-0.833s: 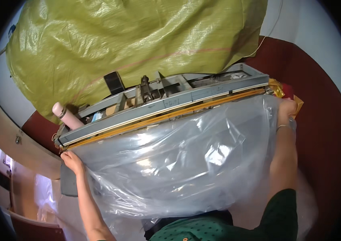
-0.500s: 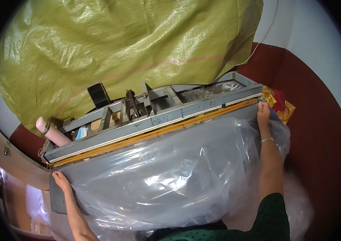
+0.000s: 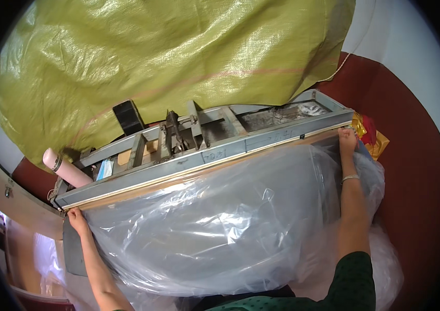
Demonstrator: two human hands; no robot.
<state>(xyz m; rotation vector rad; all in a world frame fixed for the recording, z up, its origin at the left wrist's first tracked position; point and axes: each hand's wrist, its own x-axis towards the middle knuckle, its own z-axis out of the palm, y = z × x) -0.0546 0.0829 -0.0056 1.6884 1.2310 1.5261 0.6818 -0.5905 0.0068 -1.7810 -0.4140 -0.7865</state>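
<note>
A large clear plastic sheet (image 3: 194,228) spreads in front of me, stretched along the near side of a long grey metal frame (image 3: 178,161). My left hand (image 3: 78,220) is closed on the sheet's left corner, right beside the frame's left end. At the far right, my right hand (image 3: 348,141) grips the other corner close against the frame. A tan strip (image 3: 189,180) runs below the frame's pale edge, and the film's upper edge seems to lie over it. Both arms are stretched wide, with the sheet taut between them.
Behind the frame bulges a big yellow-green woven sack (image 3: 178,57). On or in the frame are a pink bottle (image 3: 69,168), a dark phone-like slab (image 3: 128,118) and a blue-white packet (image 3: 105,169). Gold and red wrapping (image 3: 370,136) sits beyond the right end.
Both hands have moved slightly up toward the frame, carrying the sheet's edge with them. The strip, bright orange before, now looks paler under the film. The view has shifted a little.
</note>
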